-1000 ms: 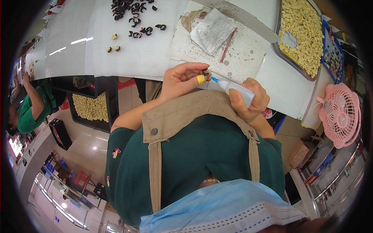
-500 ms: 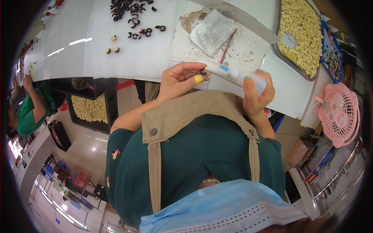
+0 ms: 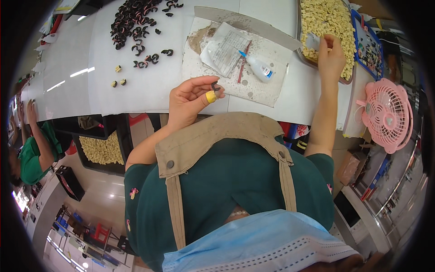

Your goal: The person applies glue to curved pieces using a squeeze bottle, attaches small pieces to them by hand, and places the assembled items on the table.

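Observation:
Between the thumb and fingertips of my left hand is a small black curved piece, held above the table's near edge. Yellow tape wraps that thumb. My right hand reaches over the tray of small pale-yellow pieces, its fingers bent together at the tray's near part; whatever is in them is hidden. A white glue bottle with a blue nozzle lies on the stained cardboard, beside a thin red stick and a printed paper slip.
Many black curved pieces are heaped at the far left, with several strays. Closer in sit 3 yellow-and-black pieces. A blue tray and a pink fan stand at the right. Below the table's left part is a black crate; a co-worker in green sits beyond.
My right hand has let go of the glue bottle, now lying on the cardboard, and has moved up and right to the yellow tray. My left hand keeps the black piece. The view has shifted.

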Demonstrator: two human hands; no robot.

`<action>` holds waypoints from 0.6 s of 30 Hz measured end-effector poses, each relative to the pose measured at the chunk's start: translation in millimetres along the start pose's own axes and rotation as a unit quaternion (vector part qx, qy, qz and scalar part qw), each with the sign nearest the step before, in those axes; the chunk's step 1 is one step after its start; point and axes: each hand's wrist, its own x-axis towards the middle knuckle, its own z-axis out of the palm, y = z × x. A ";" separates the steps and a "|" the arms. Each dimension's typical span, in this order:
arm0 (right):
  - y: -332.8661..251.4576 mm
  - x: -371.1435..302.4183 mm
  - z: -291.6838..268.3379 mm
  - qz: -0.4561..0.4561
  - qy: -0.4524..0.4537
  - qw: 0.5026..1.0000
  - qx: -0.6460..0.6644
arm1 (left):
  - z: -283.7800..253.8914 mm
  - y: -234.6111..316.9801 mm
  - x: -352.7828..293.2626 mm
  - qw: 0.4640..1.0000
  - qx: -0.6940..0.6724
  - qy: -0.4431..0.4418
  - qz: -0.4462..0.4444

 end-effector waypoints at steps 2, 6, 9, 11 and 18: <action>24.3 18.6 3.6 0.019 -0.054 0.997 -0.047 | 1.1 -1.3 0.3 1.000 0.015 -0.012 -0.008; 33.5 26.5 13.6 -0.015 -0.134 0.984 -0.120 | 2.8 -6.0 -1.4 1.000 0.018 -0.013 0.001; 27.2 18.6 13.8 -0.069 -0.051 0.996 -0.023 | 6.5 -2.7 -1.2 1.000 0.012 -0.017 -0.014; -2.5 10.2 1.2 -0.088 -0.052 0.994 0.041 | 6.3 0.8 -0.6 0.999 0.007 -0.015 -0.047; -109.0 -73.9 -8.1 -0.186 -0.226 0.891 0.346 | 8.1 7.5 6.5 0.982 -0.064 -0.026 -0.175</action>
